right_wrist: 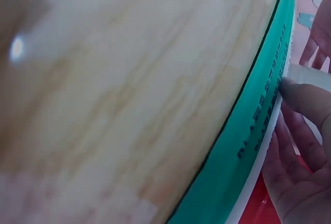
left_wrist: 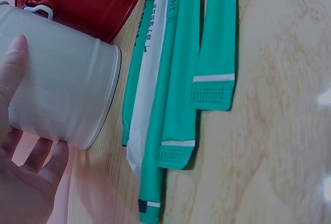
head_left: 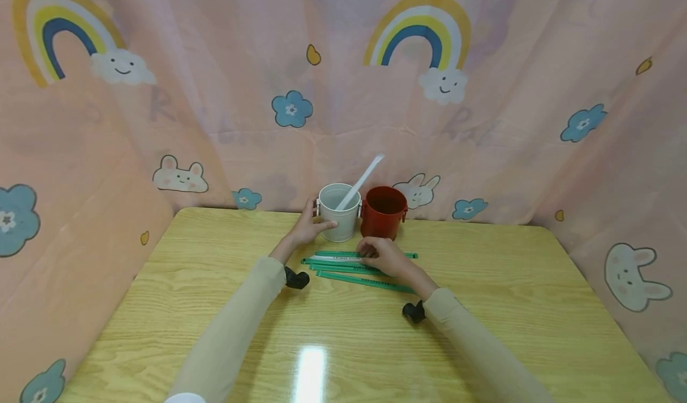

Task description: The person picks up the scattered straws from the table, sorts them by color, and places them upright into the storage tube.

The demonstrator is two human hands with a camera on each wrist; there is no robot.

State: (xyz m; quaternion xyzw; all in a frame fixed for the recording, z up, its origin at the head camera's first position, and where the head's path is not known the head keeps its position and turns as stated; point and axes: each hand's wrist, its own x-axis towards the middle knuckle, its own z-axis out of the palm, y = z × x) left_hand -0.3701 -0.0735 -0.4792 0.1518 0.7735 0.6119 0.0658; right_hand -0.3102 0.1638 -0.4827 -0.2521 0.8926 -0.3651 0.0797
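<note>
My left hand (head_left: 310, 226) holds the white bucket (head_left: 339, 227) by its side, thumb on the front wall, fingers round the far side. A white wrapped straw (head_left: 367, 173) leans in this bucket, its upper end above the rim. On the table in front lie several green wrapped straws (left_wrist: 182, 79) and one white wrapped straw (left_wrist: 149, 84) between them. My right hand (head_left: 387, 256) is low over these straws with bent fingers, fingertips right at the white one. In the right wrist view its thumb (right_wrist: 305, 100) overlaps a green straw's edge; whether it pinches a straw I cannot tell.
A red bucket (head_left: 384, 215) stands close beside the white one, on its right. Both are near the table's (head_left: 214, 307) back edge, before a pink patterned curtain (head_left: 343, 140). Black wrist cameras (head_left: 297, 278) sit under both sleeves.
</note>
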